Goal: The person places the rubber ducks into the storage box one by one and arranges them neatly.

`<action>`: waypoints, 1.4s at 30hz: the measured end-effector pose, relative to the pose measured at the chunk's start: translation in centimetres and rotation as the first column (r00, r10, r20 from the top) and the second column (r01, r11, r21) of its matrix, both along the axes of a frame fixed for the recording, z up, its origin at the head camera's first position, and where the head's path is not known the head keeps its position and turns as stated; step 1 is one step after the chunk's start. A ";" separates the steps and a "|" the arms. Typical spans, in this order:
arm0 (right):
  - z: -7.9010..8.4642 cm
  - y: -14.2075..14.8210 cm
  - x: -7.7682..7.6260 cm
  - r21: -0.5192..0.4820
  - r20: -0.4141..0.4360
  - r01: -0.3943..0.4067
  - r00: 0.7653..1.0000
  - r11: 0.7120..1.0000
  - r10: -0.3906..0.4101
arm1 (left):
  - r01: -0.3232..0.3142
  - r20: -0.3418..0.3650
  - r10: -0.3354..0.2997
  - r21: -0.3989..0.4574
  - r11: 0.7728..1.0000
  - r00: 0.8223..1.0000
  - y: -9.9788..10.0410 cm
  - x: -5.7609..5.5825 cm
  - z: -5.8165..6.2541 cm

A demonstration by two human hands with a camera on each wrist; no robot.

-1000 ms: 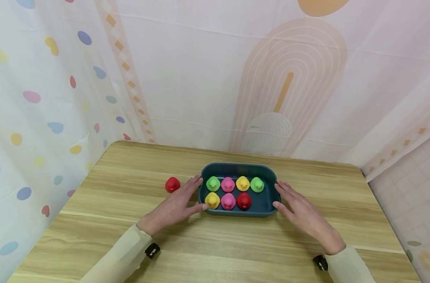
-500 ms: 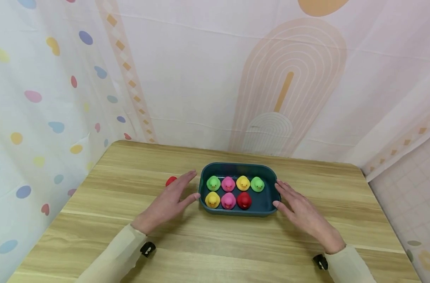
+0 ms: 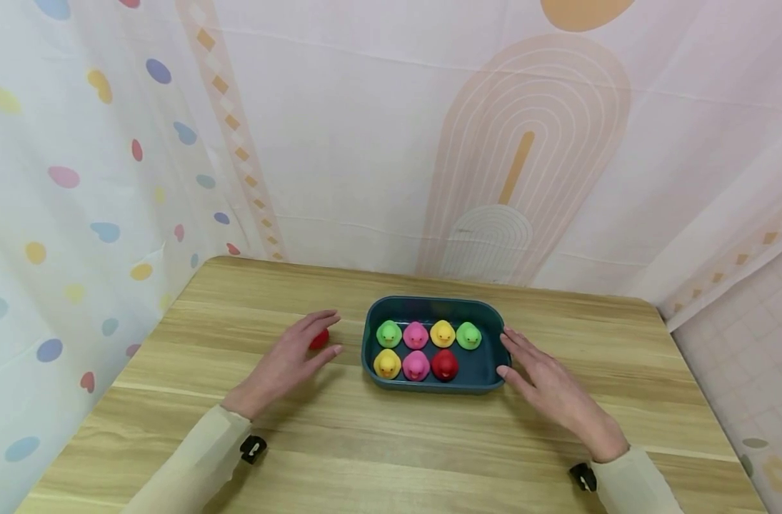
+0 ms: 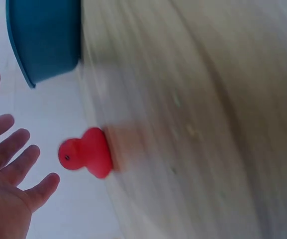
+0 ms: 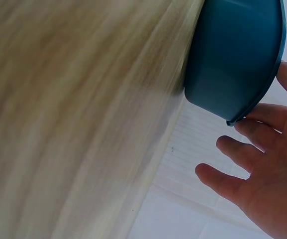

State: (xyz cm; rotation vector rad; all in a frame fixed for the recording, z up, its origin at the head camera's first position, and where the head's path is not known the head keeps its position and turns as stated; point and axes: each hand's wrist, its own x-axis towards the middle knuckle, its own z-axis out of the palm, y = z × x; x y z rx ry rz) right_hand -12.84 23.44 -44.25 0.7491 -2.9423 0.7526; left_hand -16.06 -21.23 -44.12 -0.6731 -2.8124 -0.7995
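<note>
A red rubber duck (image 3: 319, 339) stands on the table left of a dark teal tray (image 3: 435, 387). My left hand (image 3: 278, 371) hovers around that duck with fingers spread, partly hiding it in the head view. The left wrist view shows the duck (image 4: 91, 152) whole, with a gap to the fingertips. At the tray's right end, my right hand (image 3: 558, 389) touches the rim with its thumb and fingertips, fingers extended. Inside the tray, the back row has green, pink, yellow and green ducks; the front row has a yellow, a pink and a red duck (image 3: 445, 365).
The wooden table (image 3: 391, 450) carries the tray near its back edge. A patterned curtain (image 3: 365, 143) hangs behind and on both sides. Each wrist wears a small black device (image 3: 253, 449). Bare tray floor shows to the right of the front row.
My left hand has left the tray's left end and moved left to the red duck outside. The right hand stays at the tray's right end.
</note>
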 end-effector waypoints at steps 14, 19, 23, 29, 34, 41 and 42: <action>-0.2 0.1 0.1 -0.003 0.006 0.007 1.000 1.000 -0.007 | -0.014 -0.002 0.014 -0.044 0.999 1.000 -2.7 -1.0 -1.3; -0.2 0.1 0.2 -0.005 0.015 0.010 1.000 1.000 -0.010 | -0.023 -0.002 0.023 -0.059 0.998 1.000 -3.1 -1.2 -1.4; -0.2 0.1 0.2 -0.005 0.016 0.011 1.000 1.000 -0.011 | -0.014 -0.011 0.014 -0.062 0.998 1.000 -3.3 -1.3 -1.6; -0.2 0.1 0.2 -0.007 0.014 0.008 1.000 1.000 -0.008 | 0.027 -0.071 -0.031 -0.057 0.998 0.997 -3.5 -1.4 -1.8; -0.2 0.1 0.2 -0.007 0.016 0.011 1.000 1.000 -0.011 | 0.028 -0.088 -0.035 -0.079 0.996 0.996 -3.5 -1.4 -1.8; -0.3 0.0 0.2 -0.008 0.017 0.016 1.000 1.000 -0.015 | 0.026 -0.086 -0.033 -0.088 0.996 0.996 -3.2 -1.1 -1.4; -0.3 0.0 0.1 -0.008 0.017 0.015 1.000 1.000 -0.015 | 0.026 -0.086 -0.033 -0.084 0.996 0.996 -3.1 -1.0 -1.4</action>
